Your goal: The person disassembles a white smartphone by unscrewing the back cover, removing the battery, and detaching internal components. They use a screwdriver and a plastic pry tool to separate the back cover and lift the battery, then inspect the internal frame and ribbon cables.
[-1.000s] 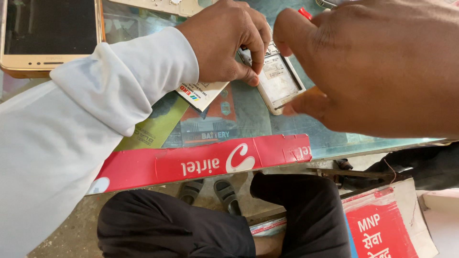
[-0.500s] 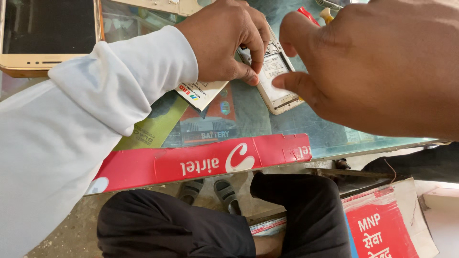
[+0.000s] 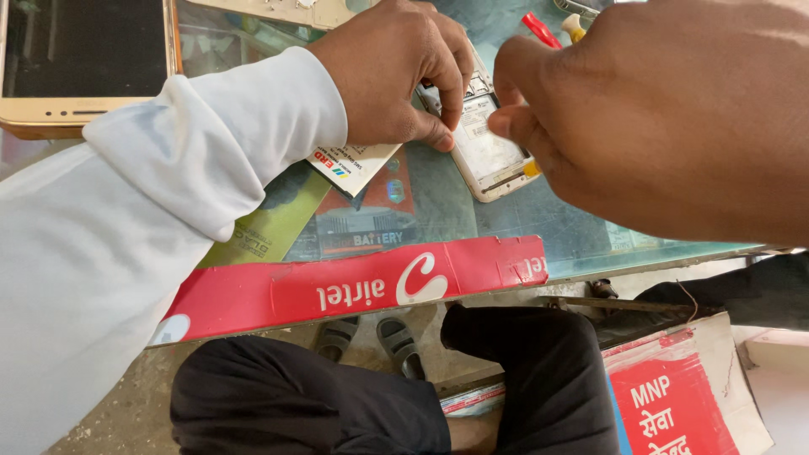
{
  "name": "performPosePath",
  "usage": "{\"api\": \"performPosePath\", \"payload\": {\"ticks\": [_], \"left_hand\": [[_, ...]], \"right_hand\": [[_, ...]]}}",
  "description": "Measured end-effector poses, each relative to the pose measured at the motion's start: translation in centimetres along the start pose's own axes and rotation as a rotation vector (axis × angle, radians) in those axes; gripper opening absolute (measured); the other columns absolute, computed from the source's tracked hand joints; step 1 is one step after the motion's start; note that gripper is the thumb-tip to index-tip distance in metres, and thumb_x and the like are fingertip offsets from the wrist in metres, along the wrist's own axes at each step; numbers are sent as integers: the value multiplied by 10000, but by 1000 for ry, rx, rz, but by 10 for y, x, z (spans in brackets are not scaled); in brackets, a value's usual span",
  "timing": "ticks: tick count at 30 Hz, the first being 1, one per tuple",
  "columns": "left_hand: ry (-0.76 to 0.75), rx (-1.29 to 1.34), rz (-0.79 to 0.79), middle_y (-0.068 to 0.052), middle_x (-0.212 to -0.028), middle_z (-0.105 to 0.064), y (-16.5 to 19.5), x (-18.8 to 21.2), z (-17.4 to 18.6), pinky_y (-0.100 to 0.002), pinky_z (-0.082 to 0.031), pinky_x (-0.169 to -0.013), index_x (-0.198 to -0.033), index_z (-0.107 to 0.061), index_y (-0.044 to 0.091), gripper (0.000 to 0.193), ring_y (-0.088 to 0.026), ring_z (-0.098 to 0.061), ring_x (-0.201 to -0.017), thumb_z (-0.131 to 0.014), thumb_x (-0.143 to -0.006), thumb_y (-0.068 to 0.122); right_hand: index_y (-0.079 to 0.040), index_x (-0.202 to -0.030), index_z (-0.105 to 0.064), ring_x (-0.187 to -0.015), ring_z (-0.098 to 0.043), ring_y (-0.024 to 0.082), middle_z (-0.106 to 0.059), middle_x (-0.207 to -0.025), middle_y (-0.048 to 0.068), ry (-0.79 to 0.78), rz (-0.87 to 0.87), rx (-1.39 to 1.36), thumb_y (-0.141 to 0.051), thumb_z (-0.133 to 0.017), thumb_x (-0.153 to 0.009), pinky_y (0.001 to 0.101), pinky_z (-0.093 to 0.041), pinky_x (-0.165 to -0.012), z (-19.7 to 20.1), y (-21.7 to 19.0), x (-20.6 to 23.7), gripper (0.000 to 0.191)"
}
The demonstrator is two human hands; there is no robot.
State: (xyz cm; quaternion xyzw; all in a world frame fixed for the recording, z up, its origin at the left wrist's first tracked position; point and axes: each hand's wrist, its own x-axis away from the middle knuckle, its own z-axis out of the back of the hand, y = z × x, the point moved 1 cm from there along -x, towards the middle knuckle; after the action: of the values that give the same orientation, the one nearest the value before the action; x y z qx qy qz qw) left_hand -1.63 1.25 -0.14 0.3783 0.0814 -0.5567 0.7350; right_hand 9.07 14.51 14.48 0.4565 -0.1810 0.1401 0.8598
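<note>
Opened phone: I see one small white phone [image 3: 487,147] with its back off, lying on the glass counter [image 3: 581,240] between my two hands.
Left hand: my left hand [image 3: 396,72] presses down on the phone's top end, fingers curled shut on its edge.
Right hand: my right hand [image 3: 674,109] pinches thumb and finger together right over the phone; I cannot tell if they hold anything.
How far: the back is off and the insides show; I think the work inside is not done.
Other things: one gold phone [image 3: 80,63] far left, one white card [image 3: 354,164] under my left wrist, one red-handled tool [image 3: 539,29] behind, one red strip [image 3: 337,291] on the counter's edge.
</note>
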Motion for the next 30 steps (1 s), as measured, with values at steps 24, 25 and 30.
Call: {"api": "performPosePath", "payload": {"ticks": [24,25,30], "left_hand": [[9,20,1,-33,-1054,-714,1,2,0,-389,-524,-868,-786,-804,120,155,-246,-636,-1074,-935,-711,152],[7,22,8,-28,-1053,-716,1,2,0,-386,-525,-868,-788,-803,121,156,-242,-639,-1070,-935,-713,158],[9,30,6,-16,-1048,-718,1,1,1,-383,-529,-863,-799,-807,127,153,-231,-648,-1044,-934,-722,163]], "right_hand": [[-201,-1293,-539,-547,-709,187,-689,-764,-49,337,74,-259,-489,-746,-769,351,-525,-514,-26,7,8,633],[-188,-1282,-549,-539,-703,201,-688,-781,-36,386,98,-278,-517,-752,-757,363,-525,-500,-27,8,8,652],[-276,-1260,-494,-561,-690,181,-700,-689,-20,17,-14,-74,-535,-540,-1019,333,-551,-543,-25,7,13,357]]}}
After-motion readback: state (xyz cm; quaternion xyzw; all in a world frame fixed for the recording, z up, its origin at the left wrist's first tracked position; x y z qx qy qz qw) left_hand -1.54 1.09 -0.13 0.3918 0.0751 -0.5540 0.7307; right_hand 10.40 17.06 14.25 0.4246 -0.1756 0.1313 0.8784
